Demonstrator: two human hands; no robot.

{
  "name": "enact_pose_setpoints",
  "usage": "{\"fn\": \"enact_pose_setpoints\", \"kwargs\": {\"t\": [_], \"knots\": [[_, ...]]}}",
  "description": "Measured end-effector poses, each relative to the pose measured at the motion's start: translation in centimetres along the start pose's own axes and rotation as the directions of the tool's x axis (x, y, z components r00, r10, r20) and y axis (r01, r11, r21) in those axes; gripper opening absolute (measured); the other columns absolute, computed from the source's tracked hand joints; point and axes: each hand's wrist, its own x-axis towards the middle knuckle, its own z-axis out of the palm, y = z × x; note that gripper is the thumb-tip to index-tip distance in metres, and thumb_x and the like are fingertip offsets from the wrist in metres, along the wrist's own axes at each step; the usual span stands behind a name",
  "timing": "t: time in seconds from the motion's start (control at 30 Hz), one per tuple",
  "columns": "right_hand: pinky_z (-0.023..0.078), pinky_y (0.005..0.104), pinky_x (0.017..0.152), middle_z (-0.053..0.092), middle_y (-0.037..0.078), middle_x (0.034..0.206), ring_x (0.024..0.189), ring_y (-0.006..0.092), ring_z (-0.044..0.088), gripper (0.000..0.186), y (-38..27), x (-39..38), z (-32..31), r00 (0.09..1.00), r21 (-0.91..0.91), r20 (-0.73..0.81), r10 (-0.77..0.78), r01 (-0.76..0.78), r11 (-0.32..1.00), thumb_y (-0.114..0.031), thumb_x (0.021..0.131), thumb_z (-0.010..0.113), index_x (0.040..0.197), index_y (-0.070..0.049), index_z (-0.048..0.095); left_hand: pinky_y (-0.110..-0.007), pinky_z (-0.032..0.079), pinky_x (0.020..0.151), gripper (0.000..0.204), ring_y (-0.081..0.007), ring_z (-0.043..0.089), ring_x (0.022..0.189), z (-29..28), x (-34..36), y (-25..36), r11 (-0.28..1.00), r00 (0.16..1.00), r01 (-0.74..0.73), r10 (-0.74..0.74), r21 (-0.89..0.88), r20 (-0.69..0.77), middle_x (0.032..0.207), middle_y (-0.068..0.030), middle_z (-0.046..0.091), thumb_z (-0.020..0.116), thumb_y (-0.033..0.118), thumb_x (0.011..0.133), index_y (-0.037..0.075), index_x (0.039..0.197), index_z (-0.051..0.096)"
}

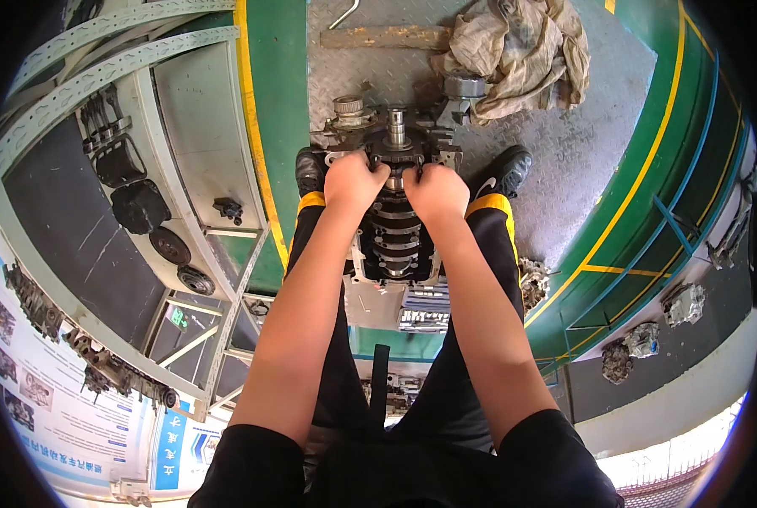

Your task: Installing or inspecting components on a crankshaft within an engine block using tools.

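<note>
The person is standing over an engine block [393, 229] that is sitting on the grey checker-plate floor [564, 152] between their two black shoes [503, 172]. Both hands are resting on the upper end of the block, side by side. The left hand [353, 179] is curling its fingers over the dark metal near the shaft, its grip closing on the top edge of the engine block; the right hand [437, 191] is doing the same just beside it, knuckles up, fingers wrapping down out of sight over the same edge.

The block is looking dark, oily and bare: a row of curved, ribbed bearing saddles is running down its open middle, blackened steel with lighter grey edges. A short, bright steel shaft end [396, 125] is sticking out at the far end, past the hands, with a round toothed gear [349, 107] lying just to its left. Paler cast flanges are showing at the block's near end, between the person's legs.

A crumpled, stained rag [522, 51] is lying on the floor beyond the block, next to a rusty flat bar [382, 37]. On the left, a grey surface [192, 110] is carrying dark round engine parts [140, 206].
</note>
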Motion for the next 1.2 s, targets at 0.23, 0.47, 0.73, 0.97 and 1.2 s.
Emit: {"fn": "enact_pose_setpoints", "kwargs": {"t": [0.23, 0.47, 0.73, 0.97, 1.2], "knots": [[0.056, 0.0467, 0.074, 0.070, 0.021, 0.080, 0.079, 0.0394, 0.069, 0.045, -1.2, -2.3, -1.6, 0.998, 0.125, 0.053, -0.024, 0.017, 0.992, -0.039, 0.089, 0.050, 0.076, -0.002, 0.072, -0.050, 0.049, 0.065, 0.036, -0.0468, 0.061, 0.071, 0.3, -2.7, -0.3, 0.990, 0.998, 0.006, -0.015, -0.141, -0.059, 0.071, -0.0282, 0.061, 0.061, 0.028, 0.090, -0.005, 0.074, 0.063], [0.055, 0.0479, 0.072, 0.069, 0.021, 0.078, 0.076, 0.0403, 0.068, 0.041, -1.1, -2.1, -1.4, 0.998, 0.213, -0.058, 0.008, 0.005, 0.977, -0.036, 0.090, 0.052, 0.074, -0.003, 0.071, -0.050, 0.049, 0.066, 0.038, -0.0483, 0.061, 0.075, -0.8, -2.6, 0.8, 0.993, 1.000, 0.011, -0.009, -0.119, 0.017, 0.072, -0.0297, 0.060, 0.062, 0.030, 0.091, -0.006, 0.078, 0.062], [0.054, 0.0481, 0.071, 0.069, 0.019, 0.079, 0.077, 0.0395, 0.068, 0.039, 0.9, -2.5, -0.7, 0.999, 0.076, 0.043, 0.032, -0.036, 0.996, -0.037, 0.090, 0.052, 0.079, -0.005, 0.071, -0.045, 0.048, 0.058, 0.035, -0.0422, 0.063, 0.064, -0.4, -4.1, 0.4, 0.989, 1.000, -0.006, 0.002, -0.147, -0.025, 0.067, -0.0246, 0.061, 0.067, 0.025, 0.090, -0.005, 0.076, 0.059], [0.054, 0.0492, 0.073, 0.069, 0.021, 0.080, 0.080, 0.0409, 0.067, 0.039, 3.4, -1.8, -0.4, 0.996, 0.189, 0.002, 0.088, -0.087, 0.978, -0.037, 0.090, 0.050, 0.081, -0.005, 0.072, -0.040, 0.047, 0.053, 0.031, -0.0338, 0.059, 0.054, -1.1, -3.9, 1.3, 0.968, 0.992, -0.090, 0.066, -0.236, -0.108, 0.060, -0.0181, 0.058, 0.068, 0.024, 0.090, -0.002, 0.077, 0.056], [0.055, 0.0484, 0.076, 0.070, 0.023, 0.083, 0.081, 0.0416, 0.069, 0.046, -0.8, -1.3, -1.1, 0.987, 0.129, 0.105, 0.121, -0.134, 0.983, -0.040, 0.091, 0.050, 0.080, -0.002, 0.073, -0.037, 0.045, 0.051, 0.028, -0.0305, 0.056, 0.051, -0.1, -3.1, 0.7, 0.921, 0.989, -0.133, 0.098, -0.367, -0.113, 0.061, -0.0166, 0.056, 0.069, 0.019, 0.088, -0.002, 0.078, 0.053]]}}
